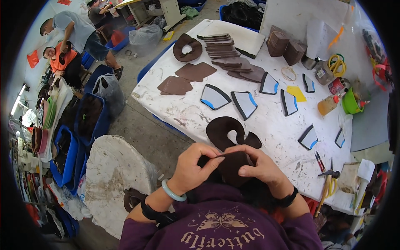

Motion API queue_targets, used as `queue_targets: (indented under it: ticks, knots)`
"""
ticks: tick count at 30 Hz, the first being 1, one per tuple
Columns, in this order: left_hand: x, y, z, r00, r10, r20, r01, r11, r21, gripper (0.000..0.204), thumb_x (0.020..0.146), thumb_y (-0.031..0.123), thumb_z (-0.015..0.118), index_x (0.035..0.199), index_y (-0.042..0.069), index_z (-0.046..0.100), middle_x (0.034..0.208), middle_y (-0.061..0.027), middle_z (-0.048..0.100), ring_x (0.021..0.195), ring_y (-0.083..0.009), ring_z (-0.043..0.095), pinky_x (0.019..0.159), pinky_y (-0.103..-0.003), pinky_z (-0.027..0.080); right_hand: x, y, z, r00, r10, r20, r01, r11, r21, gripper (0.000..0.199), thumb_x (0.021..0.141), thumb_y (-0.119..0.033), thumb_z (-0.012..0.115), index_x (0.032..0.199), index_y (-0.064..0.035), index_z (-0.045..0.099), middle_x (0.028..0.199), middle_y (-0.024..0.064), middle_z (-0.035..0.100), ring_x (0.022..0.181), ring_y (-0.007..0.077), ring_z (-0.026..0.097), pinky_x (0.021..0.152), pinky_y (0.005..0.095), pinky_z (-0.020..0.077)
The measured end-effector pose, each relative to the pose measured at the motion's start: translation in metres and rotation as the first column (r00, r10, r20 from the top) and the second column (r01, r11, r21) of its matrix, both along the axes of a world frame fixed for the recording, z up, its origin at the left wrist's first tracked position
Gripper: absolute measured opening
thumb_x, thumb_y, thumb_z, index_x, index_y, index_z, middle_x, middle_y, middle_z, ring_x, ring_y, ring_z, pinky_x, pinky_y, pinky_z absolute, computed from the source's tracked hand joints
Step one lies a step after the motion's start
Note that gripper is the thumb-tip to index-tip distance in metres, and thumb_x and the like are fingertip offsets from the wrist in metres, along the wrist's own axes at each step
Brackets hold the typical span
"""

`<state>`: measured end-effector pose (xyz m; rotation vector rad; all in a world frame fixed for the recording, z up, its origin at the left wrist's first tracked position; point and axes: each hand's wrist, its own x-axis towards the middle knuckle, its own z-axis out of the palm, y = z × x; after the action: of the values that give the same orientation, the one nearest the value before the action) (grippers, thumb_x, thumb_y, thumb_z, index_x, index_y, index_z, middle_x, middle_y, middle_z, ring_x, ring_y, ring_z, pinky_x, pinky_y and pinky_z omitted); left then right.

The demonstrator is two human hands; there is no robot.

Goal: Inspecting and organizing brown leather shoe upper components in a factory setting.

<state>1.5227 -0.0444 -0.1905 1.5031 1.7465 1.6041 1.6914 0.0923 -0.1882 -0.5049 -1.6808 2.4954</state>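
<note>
Both hands, left hand (pixel 192 166) and right hand (pixel 255 163), pinch closed on a dark brown leather piece (pixel 233 166) at the near table edge (pixel 183 132), apparently folding its edge; next pressing seems to need steady fingers, and free room lies leftward, beyond the curved brown cutout (pixel 227 131).

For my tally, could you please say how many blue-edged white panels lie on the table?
7 panels: two centre-left, three further right, two lower right; others may be hidden.
</note>
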Motion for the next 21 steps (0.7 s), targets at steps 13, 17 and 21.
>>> queue_targets:
  ticks: [13,17,21]
  knots:
    - [0.056,0.026,-0.027,0.967,-0.253,0.040,0.256,0.939,-0.228,0.017,0.083,0.006,0.066,0.099,0.002,0.062,0.086,-0.0095,0.067,0.076,-0.0162,0.065,0.069,-0.026,0.051,0.091,0.002,-0.024,0.910,-0.319,0.264,0.240,0.926,0.291,0.019,0.084,-0.011,0.068,0.101,-0.0010,0.067,0.085,0.0026,0.067,0.080,0.0091,0.059,0.074,0.0236,0.0470]
    - [0.058,0.030,-0.040,0.989,-0.098,0.111,0.128,0.944,-0.306,0.016,0.087,0.007,0.062,0.101,0.000,0.063,0.084,-0.0083,0.067,0.074,-0.0142,0.065,0.068,-0.025,0.052,0.106,0.003,-0.028,0.900,-0.373,0.227,0.281,0.893,0.353,0.016,0.083,-0.008,0.068,0.096,0.0006,0.067,0.083,0.0015,0.066,0.078,0.0072,0.057,0.072,0.0214,0.0454]
    - [0.058,0.031,-0.059,0.769,0.145,0.622,0.426,0.609,-0.669,0.024,0.091,0.023,0.060,0.102,0.002,0.063,0.083,-0.0041,0.066,0.069,-0.0089,0.061,0.059,-0.019,0.045,0.117,-0.003,-0.032,0.900,-0.362,0.244,0.247,0.883,0.399,0.017,0.083,-0.008,0.067,0.099,-0.0011,0.067,0.085,0.0050,0.068,0.080,0.0092,0.060,0.074,0.0238,0.0470]
